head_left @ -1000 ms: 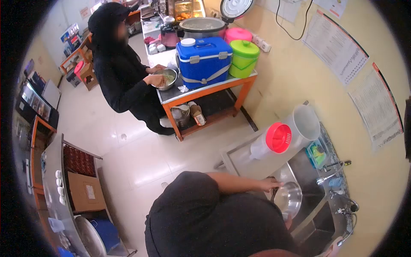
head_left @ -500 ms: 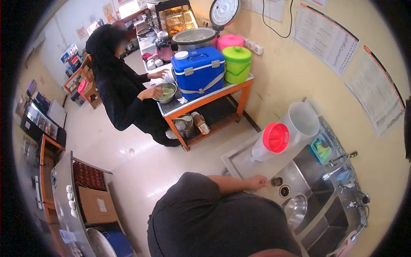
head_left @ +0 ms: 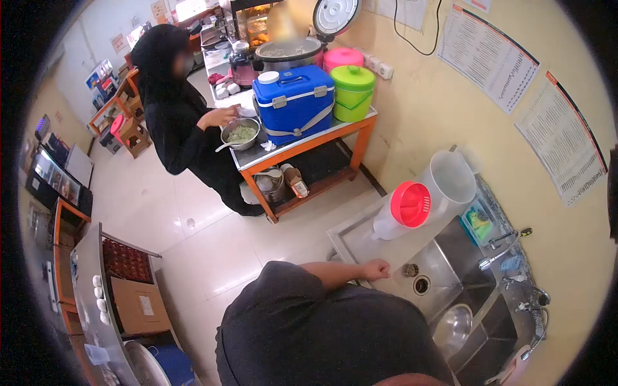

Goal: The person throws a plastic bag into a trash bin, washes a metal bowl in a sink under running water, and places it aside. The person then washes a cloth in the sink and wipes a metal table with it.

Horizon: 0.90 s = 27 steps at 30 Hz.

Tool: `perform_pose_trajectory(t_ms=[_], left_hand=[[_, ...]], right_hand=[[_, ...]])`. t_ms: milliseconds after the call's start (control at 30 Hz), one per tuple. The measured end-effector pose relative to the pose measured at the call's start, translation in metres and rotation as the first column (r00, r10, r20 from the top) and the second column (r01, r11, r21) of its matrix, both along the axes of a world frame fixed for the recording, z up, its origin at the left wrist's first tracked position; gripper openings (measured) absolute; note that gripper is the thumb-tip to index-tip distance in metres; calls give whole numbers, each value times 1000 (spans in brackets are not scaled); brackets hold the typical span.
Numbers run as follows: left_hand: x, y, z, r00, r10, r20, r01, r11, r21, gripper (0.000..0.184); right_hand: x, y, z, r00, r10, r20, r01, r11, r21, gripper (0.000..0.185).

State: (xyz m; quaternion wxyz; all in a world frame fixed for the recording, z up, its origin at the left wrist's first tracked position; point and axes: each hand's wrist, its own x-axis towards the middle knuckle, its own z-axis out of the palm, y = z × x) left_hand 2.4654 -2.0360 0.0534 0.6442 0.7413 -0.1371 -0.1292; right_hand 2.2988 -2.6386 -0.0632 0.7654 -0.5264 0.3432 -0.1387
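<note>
Left hand, fingers together, by round metal strainer.
Likely there to free the dark drain; right hand's grip I can't tell.

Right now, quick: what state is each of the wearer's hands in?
Left hand: loosely closed, nothing visible in it.
Right hand: not in view, cannot be told.

This looks like a small eatery's kitchen: a stainless-steel double sink, a lit food display case, a large open rice cooker, a glass-fronted fridge.
</note>
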Motion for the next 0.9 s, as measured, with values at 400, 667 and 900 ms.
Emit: perform_pose_trajectory(t_ms=[400,667,900], left_hand=[[-7,9,37,964,-70,-255,63,997,-38,41],[-7,2,39,957,-94,-276,104,994,22,36],[9,-1,8,898,-209,-388,155,974,-167,20]], right_hand=[[-41,-11,95,985,-108,-131,90,987,-137,60],[-88,-10,108,973,-169,-160,147,979,-142,60],[-109,-38,104,963,-248,102,244,968,50,44]])
